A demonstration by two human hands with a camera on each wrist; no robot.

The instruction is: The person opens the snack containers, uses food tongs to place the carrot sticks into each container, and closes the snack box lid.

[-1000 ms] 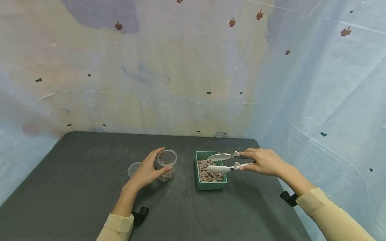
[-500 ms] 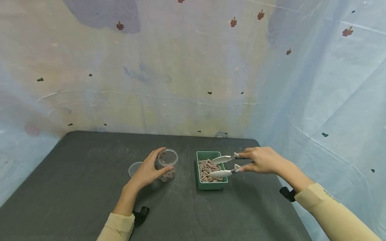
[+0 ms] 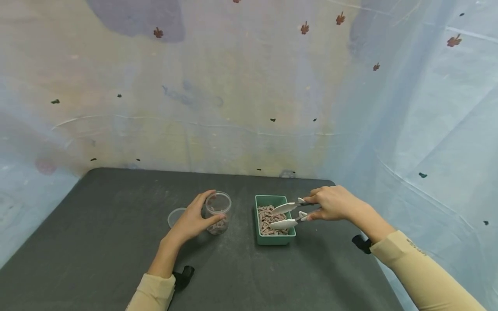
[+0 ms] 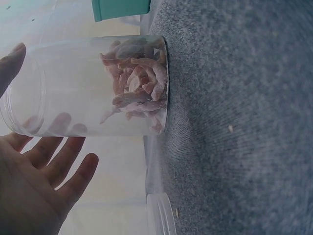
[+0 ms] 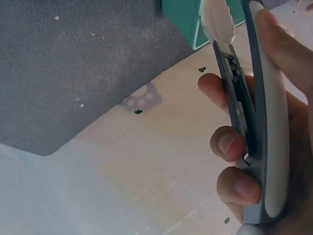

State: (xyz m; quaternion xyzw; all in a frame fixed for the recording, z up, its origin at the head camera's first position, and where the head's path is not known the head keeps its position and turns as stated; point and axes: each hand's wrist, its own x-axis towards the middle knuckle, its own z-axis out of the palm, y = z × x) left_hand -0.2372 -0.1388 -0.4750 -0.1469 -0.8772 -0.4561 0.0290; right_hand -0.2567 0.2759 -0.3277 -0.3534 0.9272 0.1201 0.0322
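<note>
My left hand [image 3: 196,218] holds a clear plastic jar [image 3: 211,208] by its upper part, thumb on one side and fingers on the other. The jar stands upright and uncapped on the dark table. Powdery, brownish-pink curled strips [image 4: 137,81] fill its lower part. In my right hand [image 3: 330,204] is a pair of tongs [image 5: 275,137] with grey-and-white handles and white scalloped tips. Their spread tips reach over a green rectangular box [image 3: 276,240], low over a heap of similar strips [image 3: 266,218]. Nothing shows between the tips.
A clear round lid [image 3: 174,216] lies on the table [image 3: 97,242], left of the jar and partly behind my left hand. Small crumbs [image 5: 82,105] dot the tabletop. A patterned plastic sheet [image 3: 241,86] hangs behind the table and along its right side.
My right hand has shifted left, bringing the tongs' tips lower toward the strips in the box. My left hand stays at the jar. The head view has drifted slightly.
</note>
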